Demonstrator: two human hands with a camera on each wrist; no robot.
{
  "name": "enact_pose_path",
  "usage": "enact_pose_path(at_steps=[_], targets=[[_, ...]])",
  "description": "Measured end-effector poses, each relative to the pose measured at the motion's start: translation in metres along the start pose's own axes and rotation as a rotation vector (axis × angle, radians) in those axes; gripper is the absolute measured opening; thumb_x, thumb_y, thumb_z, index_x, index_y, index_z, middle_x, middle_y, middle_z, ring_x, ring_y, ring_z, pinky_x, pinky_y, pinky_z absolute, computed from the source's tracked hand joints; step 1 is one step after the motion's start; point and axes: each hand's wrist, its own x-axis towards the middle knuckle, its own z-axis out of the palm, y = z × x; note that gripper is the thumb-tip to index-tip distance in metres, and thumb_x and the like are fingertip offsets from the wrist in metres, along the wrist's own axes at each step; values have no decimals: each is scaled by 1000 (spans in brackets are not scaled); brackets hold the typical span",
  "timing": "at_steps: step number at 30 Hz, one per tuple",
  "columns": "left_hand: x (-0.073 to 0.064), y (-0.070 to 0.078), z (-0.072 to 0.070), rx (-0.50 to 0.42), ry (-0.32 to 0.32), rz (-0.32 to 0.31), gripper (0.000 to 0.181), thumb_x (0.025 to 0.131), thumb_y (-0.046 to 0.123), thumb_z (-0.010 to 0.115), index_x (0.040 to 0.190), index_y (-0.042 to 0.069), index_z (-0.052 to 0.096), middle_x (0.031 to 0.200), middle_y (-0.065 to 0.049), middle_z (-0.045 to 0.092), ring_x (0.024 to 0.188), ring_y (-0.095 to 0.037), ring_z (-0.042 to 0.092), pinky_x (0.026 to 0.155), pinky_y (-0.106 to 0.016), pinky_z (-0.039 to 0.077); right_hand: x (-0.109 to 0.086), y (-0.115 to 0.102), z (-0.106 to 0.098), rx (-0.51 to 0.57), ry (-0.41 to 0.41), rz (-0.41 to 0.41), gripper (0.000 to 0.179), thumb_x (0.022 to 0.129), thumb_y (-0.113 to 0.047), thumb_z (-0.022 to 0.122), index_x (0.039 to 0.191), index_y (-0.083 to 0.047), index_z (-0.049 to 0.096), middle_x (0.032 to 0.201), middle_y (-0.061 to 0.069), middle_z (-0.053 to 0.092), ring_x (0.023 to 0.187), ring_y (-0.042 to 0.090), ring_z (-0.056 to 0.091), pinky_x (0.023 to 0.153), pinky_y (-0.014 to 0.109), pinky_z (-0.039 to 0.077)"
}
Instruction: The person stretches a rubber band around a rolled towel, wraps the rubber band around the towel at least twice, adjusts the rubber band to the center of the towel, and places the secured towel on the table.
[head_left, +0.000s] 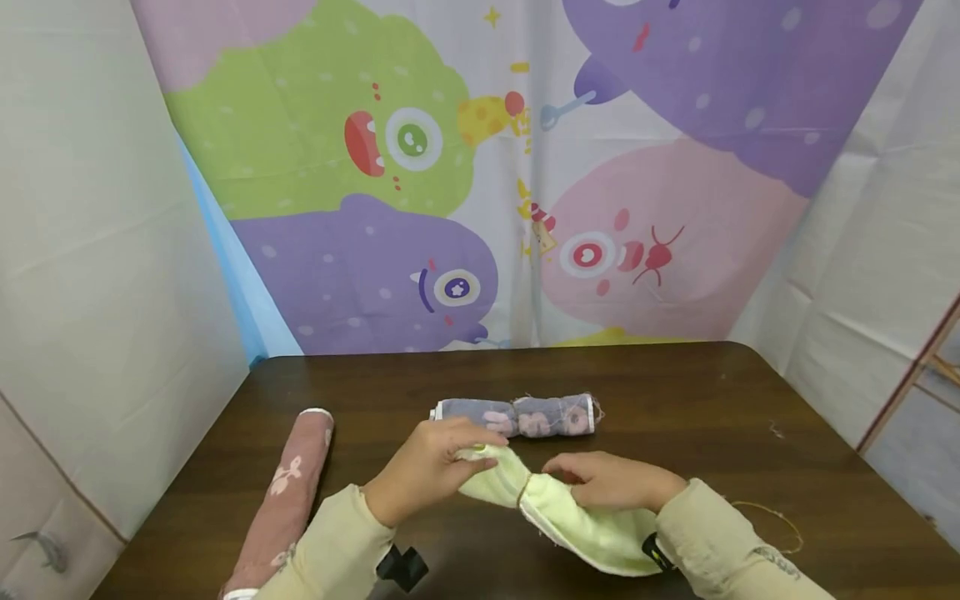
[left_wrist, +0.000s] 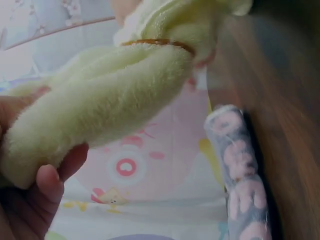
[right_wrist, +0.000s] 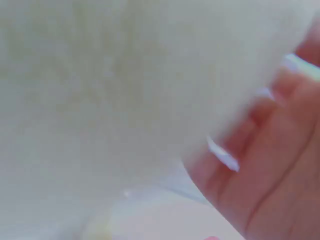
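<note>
A pale yellow-green fluffy towel (head_left: 592, 529) is held up over the table, cinched near its middle by a thin brownish band (head_left: 523, 490). My left hand (head_left: 423, 467) grips its left end between thumb and fingers, as the left wrist view also shows. At the right of the band, my right hand (head_left: 622, 482) holds the towel, its fingers partly hidden behind the cloth. The towel's right part flares out and hangs below the right wrist. In the right wrist view, blurred cloth (right_wrist: 110, 100) covers most of the picture.
Beyond the hands lies a grey rolled towel (head_left: 551, 417) with pink figures, pinched in at its middle. A dusty-pink rolled towel (head_left: 288, 483) lies at left. On the dark wooden table (head_left: 660, 383), a loose thin band (head_left: 783, 518) rests at right. A cartoon-print curtain (head_left: 517, 292) hangs behind.
</note>
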Motion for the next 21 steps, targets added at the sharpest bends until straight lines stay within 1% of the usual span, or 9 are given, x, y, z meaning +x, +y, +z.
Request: enact_pose_path(at_steps=[2,3,5,8,10,12,15,19,21], targets=[[1,4,-3,-58,-32,-105,28,74,-4,77,101,0,72,98,-10,71,93,-18,67,78,-23,52,1,-3,1,-90,99,-105,33,93,-7,48,125,-1,57,96,-2,57,81,8,49,70,27,44],[2,6,-5,-84,-49,-162,29,76,-3,76,105,-1,71,102,-11,71,95,-18,66,79,-25,53,2,-4,2,-125,168,-184,30,95,-6,48,122,-1,59,93,-3,57,78,7,49,68,27,44],[3,9,-9,-158,-90,-305,32,81,-1,73,112,-1,69,108,-14,69,79,-11,66,71,-24,53,4,-7,5,-236,327,-391,22,99,-12,51,113,-4,66,87,-5,59,72,5,49,66,25,43],[4,11,-14,-236,-122,-474,34,85,2,70,118,1,66,110,-14,68,64,-1,55,58,-22,49,9,-15,11,-499,546,-717,24,100,-19,50,95,-14,73,77,-7,59,65,5,48,63,23,41],[4,11,-16,-289,-119,-550,33,86,1,68,119,2,66,109,-15,67,54,0,47,49,-22,46,12,-21,15,-720,671,-863,24,99,-20,52,87,-20,74,70,-8,56,60,6,46,63,23,39],[5,12,-18,-320,-115,-582,34,86,1,68,119,1,65,104,-16,67,56,-2,52,47,-23,47,15,-28,18,-887,705,-949,20,95,-18,55,85,-23,72,65,-9,51,58,7,43,62,24,38],[4,14,-19,-319,-122,-587,40,85,1,69,124,0,61,104,-16,64,58,-3,51,48,-23,46,17,-35,20,-1047,687,-1000,15,89,-19,57,84,-25,70,63,-8,49,57,9,40,62,24,37],[3,15,-18,-258,-129,-529,50,82,2,72,129,0,55,107,-14,64,73,-7,51,61,-24,47,18,-39,21,-1147,641,-1013,22,93,-15,53,80,-26,66,60,-9,48,55,9,39,62,25,35],[4,15,-17,-241,-130,-498,51,82,2,73,129,0,54,95,-9,66,74,-6,51,62,-24,47,19,-42,20,-1163,614,-1012,30,94,-9,48,75,-26,63,58,-10,47,55,9,39,64,25,35]])
